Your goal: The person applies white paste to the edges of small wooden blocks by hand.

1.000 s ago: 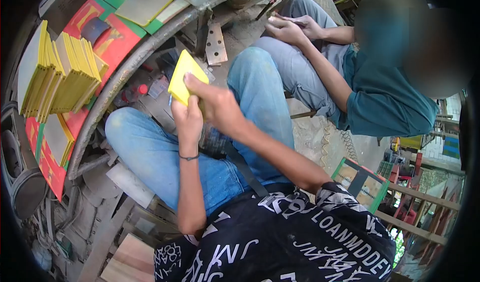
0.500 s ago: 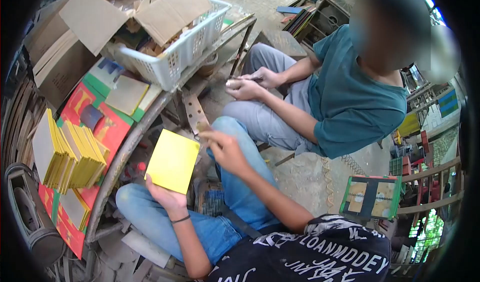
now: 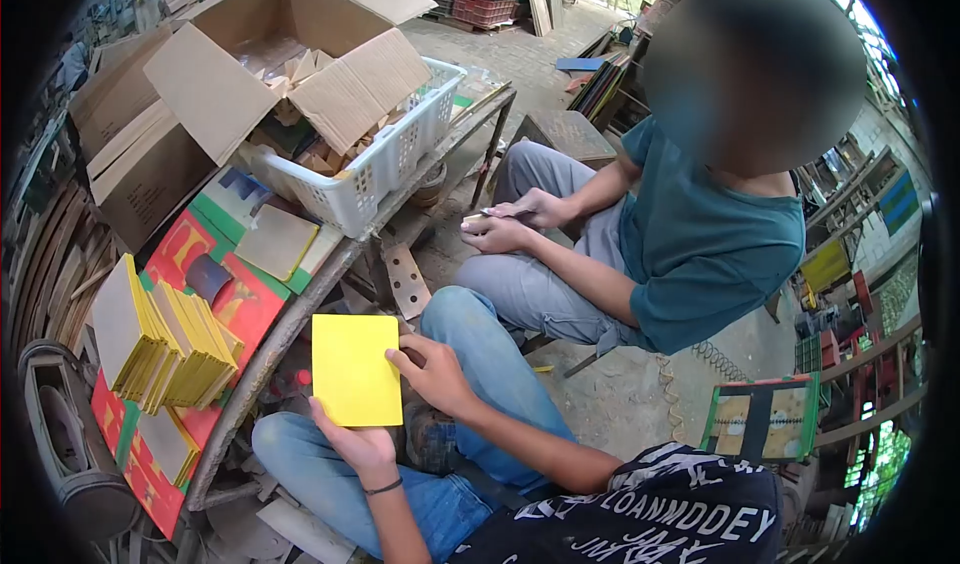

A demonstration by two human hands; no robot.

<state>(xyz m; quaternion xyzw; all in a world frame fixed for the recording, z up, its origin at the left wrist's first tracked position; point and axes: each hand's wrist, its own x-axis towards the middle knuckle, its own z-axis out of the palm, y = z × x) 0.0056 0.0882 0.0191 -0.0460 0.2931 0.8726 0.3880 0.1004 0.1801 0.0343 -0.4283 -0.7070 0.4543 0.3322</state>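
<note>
A flat, bright yellow board (image 3: pixel 352 369) with slightly rounded corners stands tilted above my lap. My left hand (image 3: pixel 357 447) grips its lower edge, with the thumb along the left side and the palm below. My right hand (image 3: pixel 436 374) is closed at the board's upper right edge, its bent fingertips touching that edge. Whatever may be pinched between those fingers is hidden. To the left, a stack of similar boards with yellow edges (image 3: pixel 170 349) stands on red and green printed sheets (image 3: pixel 230 309) on the bench. A smaller pile of boards (image 3: pixel 165 444) lies in front of the stack.
A white plastic basket (image 3: pixel 375 189) holds an open cardboard box (image 3: pixel 345 104) with wooden pieces. The bench's curved edge (image 3: pixel 270 364) runs beside my knee. A co-worker in a teal shirt (image 3: pixel 715 254) sits opposite, holding a small piece. A green-framed panel (image 3: pixel 762 419) is at right.
The view has tilted up slightly. The yellow board is now more upright, and my right hand has gone from just off its corner to touching its right edge.
</note>
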